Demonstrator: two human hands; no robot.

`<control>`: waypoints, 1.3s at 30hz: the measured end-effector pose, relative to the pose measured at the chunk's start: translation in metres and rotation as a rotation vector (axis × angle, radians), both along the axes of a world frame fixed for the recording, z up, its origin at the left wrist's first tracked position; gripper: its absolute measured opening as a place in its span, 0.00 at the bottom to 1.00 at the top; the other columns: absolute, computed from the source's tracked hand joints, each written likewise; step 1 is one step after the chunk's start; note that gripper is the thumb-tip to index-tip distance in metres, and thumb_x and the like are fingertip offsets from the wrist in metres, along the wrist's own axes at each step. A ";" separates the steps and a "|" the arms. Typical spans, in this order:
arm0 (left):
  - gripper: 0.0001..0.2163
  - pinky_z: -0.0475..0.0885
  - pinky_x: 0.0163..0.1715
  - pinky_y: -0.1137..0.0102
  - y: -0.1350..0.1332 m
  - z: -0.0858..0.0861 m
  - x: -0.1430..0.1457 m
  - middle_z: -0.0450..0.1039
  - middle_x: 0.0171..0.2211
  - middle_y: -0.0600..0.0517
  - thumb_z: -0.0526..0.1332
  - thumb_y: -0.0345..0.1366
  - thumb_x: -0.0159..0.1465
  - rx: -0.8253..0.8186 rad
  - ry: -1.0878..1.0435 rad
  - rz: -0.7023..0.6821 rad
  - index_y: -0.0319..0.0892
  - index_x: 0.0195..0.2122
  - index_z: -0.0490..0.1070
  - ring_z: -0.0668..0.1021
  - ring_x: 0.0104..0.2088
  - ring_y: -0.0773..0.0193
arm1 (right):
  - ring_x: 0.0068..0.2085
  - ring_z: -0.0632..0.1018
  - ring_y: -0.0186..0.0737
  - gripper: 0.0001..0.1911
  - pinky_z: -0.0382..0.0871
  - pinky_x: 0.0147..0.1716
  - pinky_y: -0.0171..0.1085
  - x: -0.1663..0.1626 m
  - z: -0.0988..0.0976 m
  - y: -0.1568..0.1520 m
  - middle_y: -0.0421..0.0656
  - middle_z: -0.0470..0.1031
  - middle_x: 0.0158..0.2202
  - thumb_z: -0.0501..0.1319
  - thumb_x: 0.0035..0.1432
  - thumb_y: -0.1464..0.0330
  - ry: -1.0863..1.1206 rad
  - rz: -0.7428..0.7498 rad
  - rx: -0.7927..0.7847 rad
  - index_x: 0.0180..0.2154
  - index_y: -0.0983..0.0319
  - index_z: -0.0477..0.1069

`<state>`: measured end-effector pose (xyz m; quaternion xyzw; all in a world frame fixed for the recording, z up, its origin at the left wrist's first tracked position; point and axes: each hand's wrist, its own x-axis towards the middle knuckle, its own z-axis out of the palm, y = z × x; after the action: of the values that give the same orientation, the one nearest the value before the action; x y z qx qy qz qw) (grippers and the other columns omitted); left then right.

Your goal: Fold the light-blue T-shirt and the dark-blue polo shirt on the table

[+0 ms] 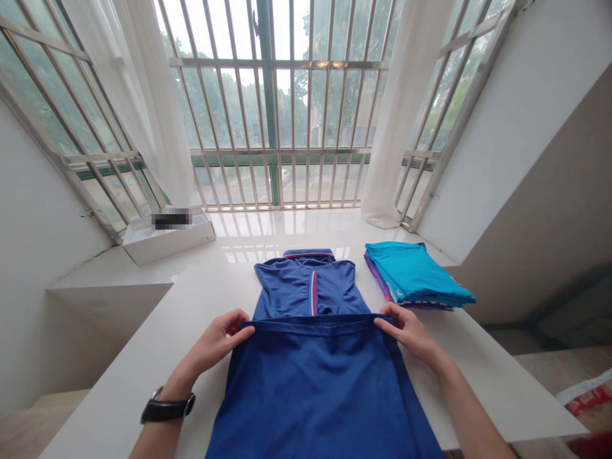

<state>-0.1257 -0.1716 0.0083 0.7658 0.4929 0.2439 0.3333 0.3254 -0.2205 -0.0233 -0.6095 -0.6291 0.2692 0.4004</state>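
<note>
A blue polo shirt [306, 382] lies front-up on the white table [157, 363], its striped collar [310, 254] and striped placket [313, 293] toward the window. Across its middle runs a straight raised edge of blue cloth, pinched at both ends. My left hand [229, 331], below a black wristwatch [168, 408], grips the left end between thumb and fingers. At the right end, my right hand [404, 325] holds the same edge in a like pinch. The cloth nearest me runs out of view at the bottom.
Right of the shirt is a stack of folded clothes [418, 274], turquoise on top. A white open box [169, 236] with a blurred dark item sits on the left sill. Behind are a barred window [272, 115] and white curtains [389, 127]. The table's right edge drops off.
</note>
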 end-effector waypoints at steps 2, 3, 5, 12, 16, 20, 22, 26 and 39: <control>0.15 0.67 0.30 0.71 0.002 -0.007 -0.002 0.69 0.26 0.56 0.58 0.50 0.63 0.030 0.067 0.042 0.42 0.35 0.71 0.71 0.28 0.64 | 0.30 0.74 0.38 0.19 0.68 0.29 0.35 0.002 -0.005 0.001 0.41 0.75 0.31 0.63 0.53 0.50 -0.023 -0.025 0.012 0.33 0.60 0.70; 0.14 0.68 0.30 0.70 0.004 -0.012 -0.004 0.70 0.26 0.55 0.58 0.49 0.63 0.051 0.114 0.066 0.43 0.37 0.71 0.72 0.28 0.64 | 0.31 0.75 0.40 0.19 0.69 0.30 0.36 0.003 -0.009 0.002 0.42 0.76 0.33 0.63 0.54 0.51 -0.060 -0.034 0.008 0.34 0.60 0.71; 0.13 0.71 0.33 0.69 0.008 -0.022 -0.006 0.73 0.31 0.53 0.59 0.47 0.62 0.109 0.176 0.103 0.43 0.41 0.71 0.74 0.30 0.62 | 0.31 0.76 0.41 0.18 0.71 0.33 0.38 0.006 -0.016 0.006 0.44 0.78 0.36 0.62 0.55 0.53 -0.140 -0.040 0.003 0.39 0.60 0.72; 0.11 0.71 0.54 0.57 0.003 -0.017 0.006 0.73 0.48 0.45 0.56 0.42 0.66 0.496 0.100 0.201 0.44 0.44 0.72 0.75 0.51 0.53 | 0.47 0.78 0.50 0.13 0.71 0.51 0.49 -0.006 -0.007 -0.003 0.50 0.78 0.45 0.57 0.61 0.59 -0.310 -0.104 0.333 0.42 0.59 0.74; 0.12 0.72 0.55 0.60 -0.057 -0.002 0.026 0.72 0.54 0.45 0.55 0.41 0.69 0.490 0.163 0.030 0.47 0.50 0.73 0.75 0.54 0.54 | 0.57 0.74 0.49 0.14 0.68 0.58 0.48 -0.038 0.001 -0.058 0.47 0.75 0.55 0.59 0.64 0.59 -0.411 0.090 0.303 0.49 0.54 0.75; 0.29 0.72 0.57 0.59 -0.123 -0.023 0.033 0.65 0.64 0.47 0.62 0.48 0.64 0.550 0.349 -0.256 0.53 0.66 0.60 0.70 0.61 0.49 | 0.62 0.70 0.56 0.32 0.70 0.57 0.50 -0.057 -0.011 -0.118 0.47 0.66 0.65 0.64 0.58 0.53 -0.584 0.298 0.221 0.63 0.50 0.64; 0.44 0.72 0.57 0.57 -0.140 -0.042 0.031 0.62 0.66 0.44 0.65 0.57 0.58 0.649 0.417 -0.311 0.49 0.71 0.50 0.69 0.62 0.45 | 0.63 0.69 0.60 0.41 0.69 0.58 0.53 -0.058 -0.019 -0.137 0.47 0.62 0.67 0.66 0.54 0.50 -0.644 0.328 0.251 0.67 0.51 0.58; 0.45 0.73 0.56 0.58 -0.154 -0.062 0.024 0.60 0.66 0.43 0.67 0.53 0.57 0.754 0.512 -0.243 0.45 0.71 0.48 0.70 0.61 0.44 | 0.63 0.68 0.60 0.50 0.68 0.60 0.51 -0.051 -0.036 -0.152 0.46 0.59 0.68 0.69 0.49 0.56 -0.714 0.349 0.340 0.69 0.54 0.52; 0.25 0.75 0.54 0.68 -0.185 -0.055 -0.002 0.77 0.54 0.49 0.51 0.24 0.65 0.891 0.345 -0.163 0.49 0.61 0.66 0.79 0.53 0.60 | 0.57 0.77 0.45 0.37 0.75 0.54 0.40 -0.036 -0.051 -0.173 0.40 0.74 0.58 0.52 0.54 0.79 -0.616 0.289 0.558 0.63 0.50 0.66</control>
<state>-0.1278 -0.3567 -0.0465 0.8995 0.3271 0.2735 -0.0956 0.2892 -0.3938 -0.0740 -0.4357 -0.8464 -0.0520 0.3019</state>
